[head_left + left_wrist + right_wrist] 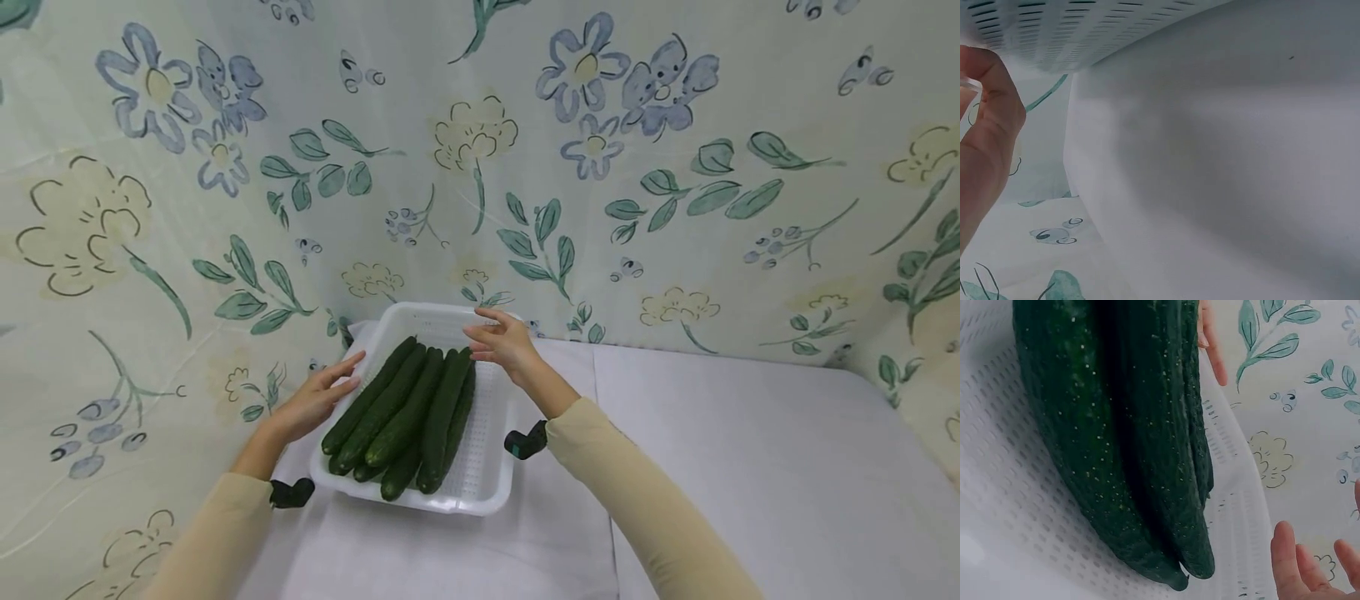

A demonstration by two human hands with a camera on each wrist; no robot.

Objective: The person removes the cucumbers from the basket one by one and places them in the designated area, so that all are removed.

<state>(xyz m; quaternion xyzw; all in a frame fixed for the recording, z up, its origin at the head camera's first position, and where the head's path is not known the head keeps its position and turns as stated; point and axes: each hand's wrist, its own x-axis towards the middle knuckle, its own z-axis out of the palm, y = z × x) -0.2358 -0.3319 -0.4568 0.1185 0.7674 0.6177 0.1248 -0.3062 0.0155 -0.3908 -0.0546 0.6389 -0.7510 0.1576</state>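
Several dark green cucumbers (408, 408) lie lengthwise in a white perforated plastic basket (491, 467). My left hand (315, 400) is at the basket's left rim, its fingers extended toward the rim. In the left wrist view, part of the left hand (991, 125) shows beside the basket's perforated underside (1066, 31). My right hand (506, 342) is over the far right rim, its fingers loosely spread near the cucumbers' far ends. From the right wrist, two cucumbers (1141, 444) fill much of the view, with right-hand fingers (1285, 556) apart from them at lower right.
A white cloth (720, 467) covers the table under and around the basket. Floral fabric (420, 108) hangs behind and at the left, close to the left forearm. A cloth seam (600, 417) runs to the right of the basket. Dark wrist cameras (292, 493) sit beneath both wrists.
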